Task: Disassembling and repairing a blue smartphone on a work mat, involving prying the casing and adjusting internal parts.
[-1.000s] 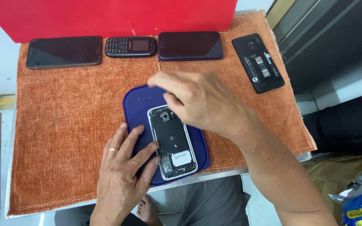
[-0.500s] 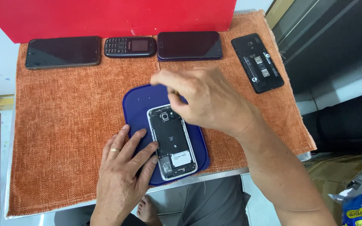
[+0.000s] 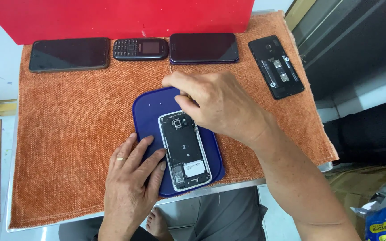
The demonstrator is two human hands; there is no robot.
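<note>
Closest to the camera, the left hand (image 3: 130, 178) lies flat and relaxed, fingers spread, on the near-left part of a dark blue mat (image 3: 150, 105). Its fingertips touch the left edge of an opened smartphone (image 3: 184, 149) with the back cover off, so the insides are showing. It isn't gripping anything, just pressing down. There's a ring on one finger.

The phone sits on the blue mat, roughly middle of the orange cloth (image 3: 68, 134), near the table's front edge.

A bit farther, the right hand (image 3: 215, 107) comes in from the right and hovers over the phone's far end. The fingers are pinched together around something small, but I honestly can't tell what it is.

Along the far edge: a black smartphone (image 3: 69, 54) on the left, a small keypad phone (image 3: 140, 49), another dark smartphone (image 3: 203, 47), and far right a black phone lying with its back open (image 3: 275, 67). Behind those stands a red board (image 3: 126, 18).
</note>
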